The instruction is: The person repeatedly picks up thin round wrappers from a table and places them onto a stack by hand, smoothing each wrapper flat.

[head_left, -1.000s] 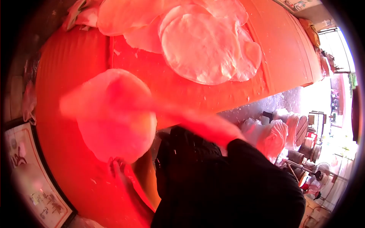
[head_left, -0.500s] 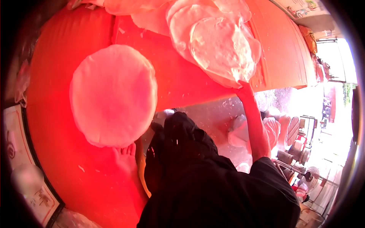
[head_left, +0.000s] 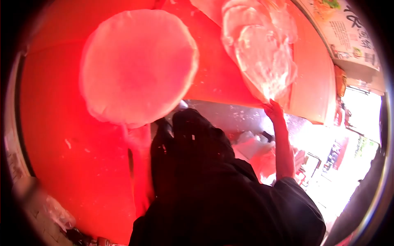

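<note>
A large, pale round disc [head_left: 137, 67], like a flat round of dough or a pad, fills the left side of the red table. My left hand [head_left: 138, 135] is at its lower edge, blurred, with the fingers hidden or smeared. To the right, a thin, wrinkled dough sheet [head_left: 266, 53] lies in overlapping folds near the table edge. My right hand [head_left: 273, 110] pinches its near tip, where the sheet narrows to a point. The fingers there are closed.
The red table [head_left: 82, 172] curves round in front and to the left. Its near edge stops before my dark-clothed legs [head_left: 188, 139]. Pale bags [head_left: 250, 147] stand low on the floor to the right. A printed panel [head_left: 349, 33] is at the upper right.
The view has shifted. The disc now appears higher and larger, and the fingers once visible below it are blurred. My right hand still grips the dough sheet, which looks narrower and more drawn out.
</note>
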Available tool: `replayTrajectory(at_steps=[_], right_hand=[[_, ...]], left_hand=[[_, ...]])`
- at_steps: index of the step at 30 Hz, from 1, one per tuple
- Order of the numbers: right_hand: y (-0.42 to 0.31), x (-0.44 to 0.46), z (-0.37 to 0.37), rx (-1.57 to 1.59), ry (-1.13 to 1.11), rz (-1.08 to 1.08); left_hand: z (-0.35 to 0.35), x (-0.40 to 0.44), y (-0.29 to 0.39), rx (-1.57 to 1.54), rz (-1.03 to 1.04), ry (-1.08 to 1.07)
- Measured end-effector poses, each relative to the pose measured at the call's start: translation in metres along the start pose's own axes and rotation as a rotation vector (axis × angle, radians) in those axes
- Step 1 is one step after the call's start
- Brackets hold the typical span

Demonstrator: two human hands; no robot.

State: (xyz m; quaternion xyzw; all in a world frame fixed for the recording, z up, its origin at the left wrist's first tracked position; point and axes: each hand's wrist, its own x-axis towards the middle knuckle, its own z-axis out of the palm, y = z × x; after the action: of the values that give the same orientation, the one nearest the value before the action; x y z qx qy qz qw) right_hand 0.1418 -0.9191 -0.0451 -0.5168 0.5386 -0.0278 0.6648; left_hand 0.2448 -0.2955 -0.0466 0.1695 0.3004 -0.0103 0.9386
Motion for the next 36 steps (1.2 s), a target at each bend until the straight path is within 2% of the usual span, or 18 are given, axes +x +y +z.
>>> replayTrajectory(at_steps=[1, 3, 5, 7, 9, 11, 13, 17, 18, 19, 23, 25, 27, 29, 30, 31, 34, 36], right_hand=[[-0.013, -0.025, 0.022, -0.226, 0.251, -0.032], [-0.013, -0.014, 0.028, -0.821, 0.624, -0.809], [-0.044, -0.051, 0.092, -0.897, 0.376, -0.739], [-0.062, -0.102, 0.154, -1.201, 0.041, -1.153], [-0.068, -0.083, 0.155, -1.456, -0.153, -1.302], [-0.071, -0.058, 0.139, -1.413, -0.111, -1.071], [-0.103, -0.044, 0.124, -1.243, -0.148, -1.082], [-0.235, 0.027, 0.047, -1.137, 0.024, -0.937], [-0.271, -0.079, 0.116, -1.243, -0.244, -1.178], [-0.273, -0.096, 0.133, -1.237, 0.067, -1.148], [-0.246, -0.122, 0.156, -1.358, 0.075, -1.324], [-0.244, -0.108, 0.163, -1.441, 0.069, -1.055], [-0.263, -0.083, 0.145, -1.287, -0.116, -1.13], [-0.289, -0.055, 0.13, -1.278, 0.062, -1.047], [-0.298, -0.075, 0.135, -1.297, 0.16, -1.167], [-0.314, -0.094, 0.137, -1.472, 0.257, -1.108], [-0.327, -0.149, 0.142, -1.284, 0.14, -1.147], [-0.337, -0.177, 0.146, -1.291, 0.196, -1.175]], left_hand=[[0.003, -0.002, -0.001, 0.014, 0.01, 0.042], [0.003, -0.001, -0.003, 0.026, -0.028, 0.057], [0.003, 0.0, -0.003, 0.06, -0.067, 0.074], [0.003, -0.006, -0.003, 0.11, -0.133, 0.095], [0.002, -0.013, -0.002, 0.148, -0.185, 0.105], [-0.001, -0.017, 0.002, 0.183, -0.217, 0.123], [-0.006, -0.024, 0.005, 0.216, -0.252, 0.145], [-0.012, -0.042, 0.013, 0.296, -0.341, 0.167], [-0.014, -0.047, 0.015, 0.316, -0.36, 0.174], [-0.016, -0.052, 0.019, 0.337, -0.382, 0.18], [-0.02, -0.064, 0.024, 0.397, -0.473, 0.178], [-0.021, -0.07, 0.029, 0.426, -0.504, 0.178], [-0.019, -0.076, 0.035, 0.467, -0.541, 0.175], [-0.015, -0.079, 0.041, 0.512, -0.577, 0.173], [-0.012, -0.08, 0.043, 0.537, -0.597, 0.172], [-0.008, -0.081, 0.047, 0.561, -0.616, 0.173], [0.009, -0.077, 0.051, 0.63, -0.659, 0.162], [0.043, -0.086, 0.035, 0.989, -0.539, -0.114]])
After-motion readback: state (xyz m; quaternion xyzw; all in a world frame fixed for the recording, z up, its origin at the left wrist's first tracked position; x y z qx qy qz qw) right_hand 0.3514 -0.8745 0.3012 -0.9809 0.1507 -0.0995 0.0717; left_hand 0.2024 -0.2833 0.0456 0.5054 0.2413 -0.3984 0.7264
